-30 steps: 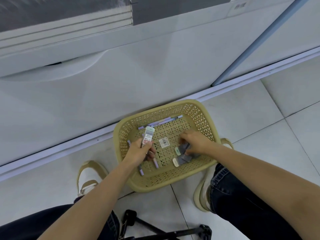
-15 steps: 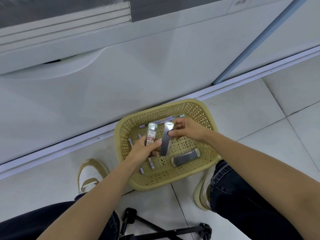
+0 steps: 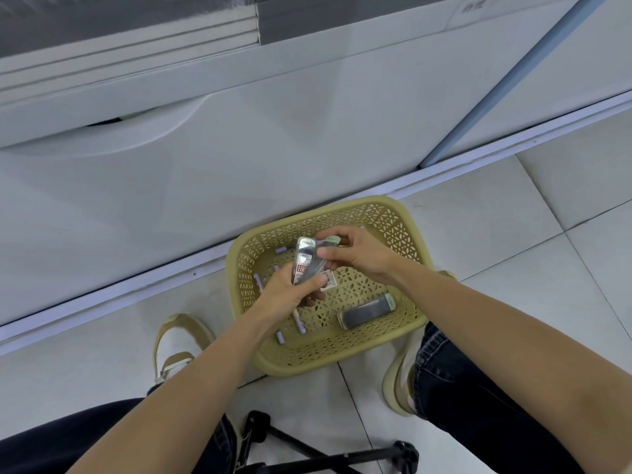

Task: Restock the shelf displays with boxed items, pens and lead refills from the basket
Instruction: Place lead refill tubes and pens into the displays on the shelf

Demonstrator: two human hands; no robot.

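A tan perforated basket (image 3: 407, 230) stands on the floor tiles against the shelf base. My left hand (image 3: 290, 295) holds a labelled lead refill case (image 3: 302, 261) upright over it. My right hand (image 3: 359, 254) presses a second grey refill case (image 3: 321, 260) against the first, its pale cap sticking out above my fingers. Another grey refill case (image 3: 366, 311) lies flat on the basket floor at the right. Several purple-capped pens (image 3: 300, 325) lie along the basket's left side, partly hidden under my left hand.
The white shelf base (image 3: 239, 148) rises right behind the basket, with a blue-grey upright post (image 3: 496, 87) at the right. My shoes (image 3: 174, 347) flank the basket. A black tripod (image 3: 328, 453) lies on the tiles between my knees.
My right hand picked a grey refill case out of the basket and carried it left to the case in my left hand; now the two cases touch.
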